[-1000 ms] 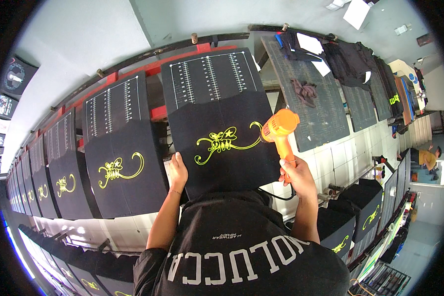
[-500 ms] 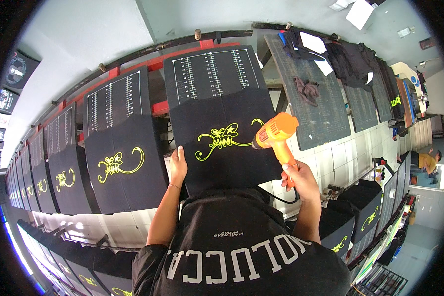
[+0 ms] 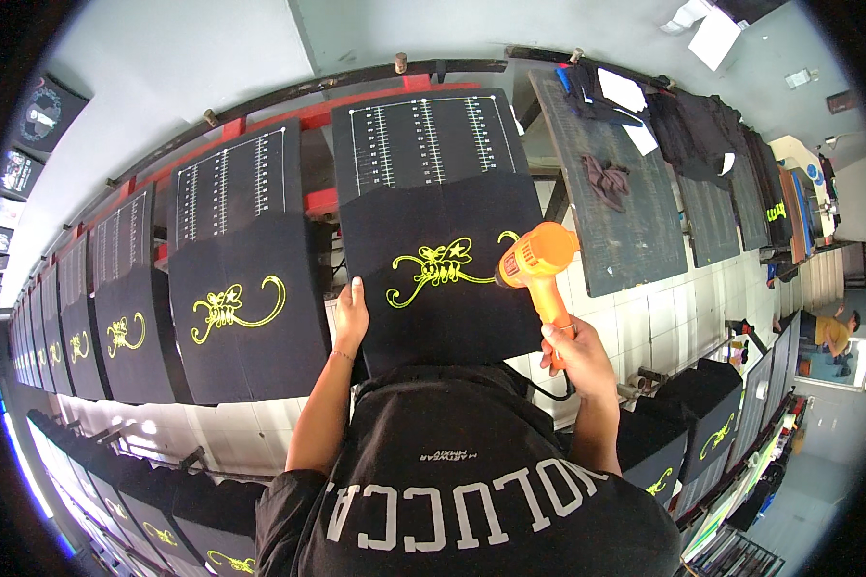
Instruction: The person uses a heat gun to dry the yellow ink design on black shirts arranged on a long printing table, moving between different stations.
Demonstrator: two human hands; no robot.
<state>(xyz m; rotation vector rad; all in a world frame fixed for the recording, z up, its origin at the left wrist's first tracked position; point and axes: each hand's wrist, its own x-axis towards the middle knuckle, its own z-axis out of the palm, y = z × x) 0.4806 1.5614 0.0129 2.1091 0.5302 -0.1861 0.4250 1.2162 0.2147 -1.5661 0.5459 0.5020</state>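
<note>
Matt black cloth panel with glossy yellow-green scorpion print, smooth orange plastic heat gun, matt dark ruled printing board

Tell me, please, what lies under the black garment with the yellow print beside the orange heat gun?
Under the black garment lies a black board with white ruler markings, its upper part showing. The lower board is covered by fabric.

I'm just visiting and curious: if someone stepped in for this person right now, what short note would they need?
Left hand: flat on the left edge of the black garment on its board.
Right hand: gripping the orange heat gun, nozzle aimed at the yellow-green print.
Done: prints show on the boards to the left.
Left: how far this print is dried can't be told.
</note>
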